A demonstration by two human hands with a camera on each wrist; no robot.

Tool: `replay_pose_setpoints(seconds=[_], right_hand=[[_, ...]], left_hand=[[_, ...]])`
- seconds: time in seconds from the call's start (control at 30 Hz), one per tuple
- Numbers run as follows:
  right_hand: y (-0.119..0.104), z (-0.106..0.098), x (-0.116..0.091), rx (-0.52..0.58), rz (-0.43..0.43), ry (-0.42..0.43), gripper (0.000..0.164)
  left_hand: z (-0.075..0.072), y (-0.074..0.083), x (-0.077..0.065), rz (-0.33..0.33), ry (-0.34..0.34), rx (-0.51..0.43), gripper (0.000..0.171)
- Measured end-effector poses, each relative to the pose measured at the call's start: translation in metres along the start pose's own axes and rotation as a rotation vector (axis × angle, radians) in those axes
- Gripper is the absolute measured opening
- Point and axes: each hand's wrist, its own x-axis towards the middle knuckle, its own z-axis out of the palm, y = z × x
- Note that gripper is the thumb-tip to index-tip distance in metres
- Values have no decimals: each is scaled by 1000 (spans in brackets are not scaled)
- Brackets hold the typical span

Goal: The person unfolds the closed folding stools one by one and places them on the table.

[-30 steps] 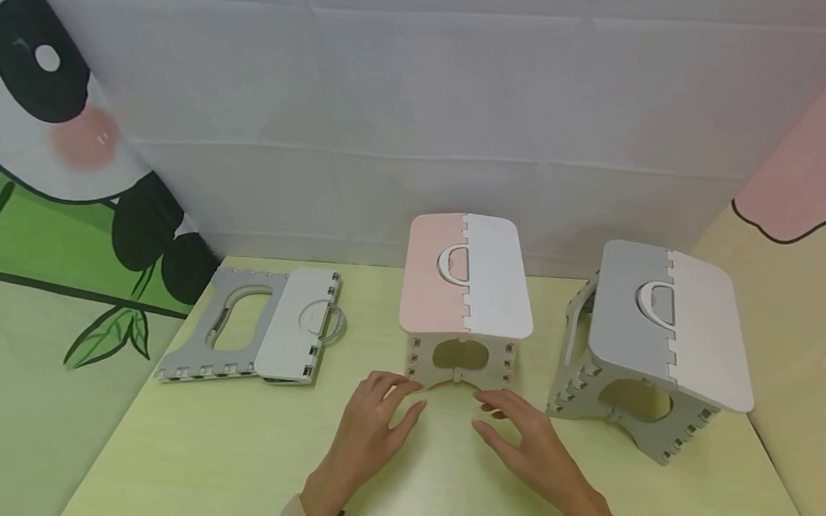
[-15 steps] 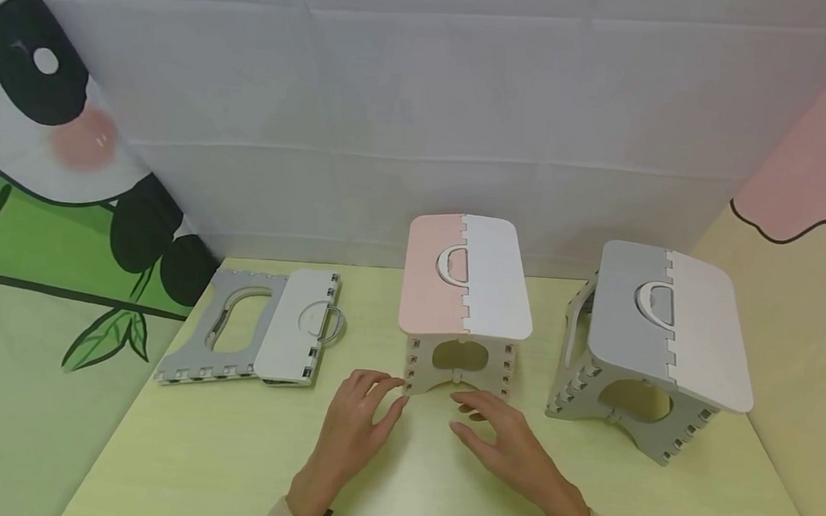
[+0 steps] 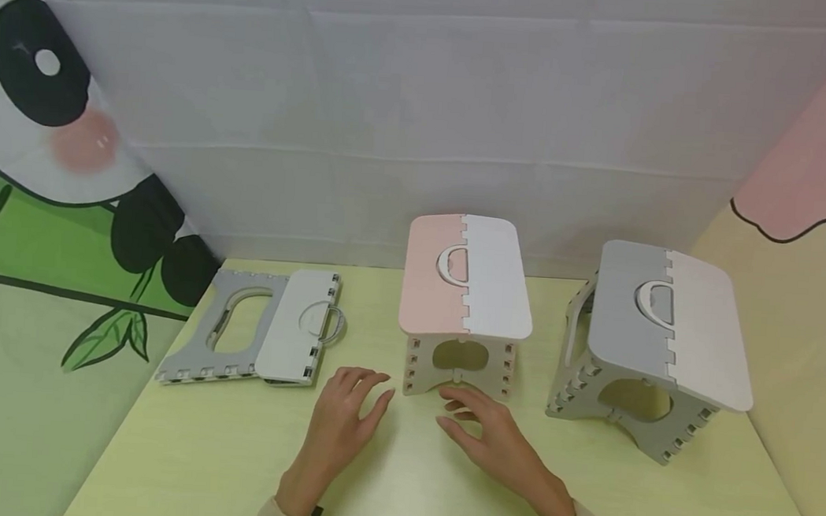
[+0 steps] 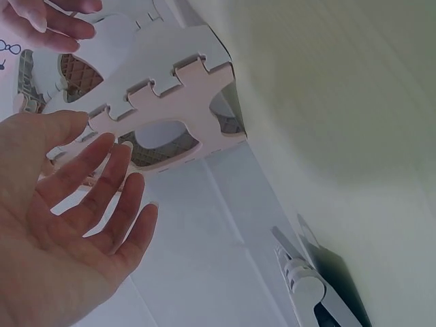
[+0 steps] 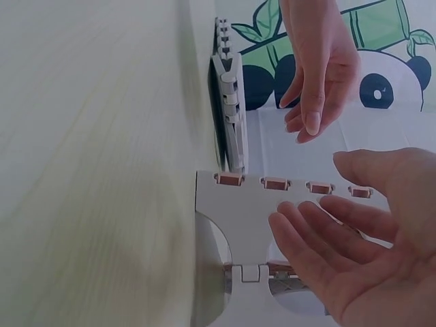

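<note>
A folding step stool (image 3: 500,283) with a pink and white top stands unfolded at the middle of the table. In front of its left side my left hand (image 3: 338,419) hovers with relaxed, slightly bent fingers and nothing in them. My right hand (image 3: 490,440) is just before the stool's front legs, fingers loosely bent, holding nothing. The right wrist view has the right hand (image 5: 361,252) overlapping the stool's white leg panel (image 5: 245,218). Left of the hands lies a grey and white folding stool (image 3: 291,329), folded flat, its ring handle sticking out to the right.
Another unfolded stool (image 3: 629,319), grey and pale pink on top, stands to the right, turned at an angle. The yellowish table (image 3: 180,465) reaches back to a white cloth backdrop (image 3: 422,116). Printed cartoon panels flank both sides.
Both hands have drifted left together, the right one from the stool's right front leg to before its middle. The stools have stayed where they were.
</note>
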Motion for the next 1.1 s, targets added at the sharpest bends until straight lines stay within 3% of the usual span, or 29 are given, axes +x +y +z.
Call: replay_pose_setpoints(seconds=[0.43,0.7,1.1], right_hand=[[2,12,8,59,2,-25,33],[2,19,8,102,1,-31,34],[-3,34,16,165,98,-83,43]], left_hand=[[-7,-12,-2,2,40,-4,25],[-4,-13,0,20,15,14,23],[-18,-26,-9,-2,36,66,25]])
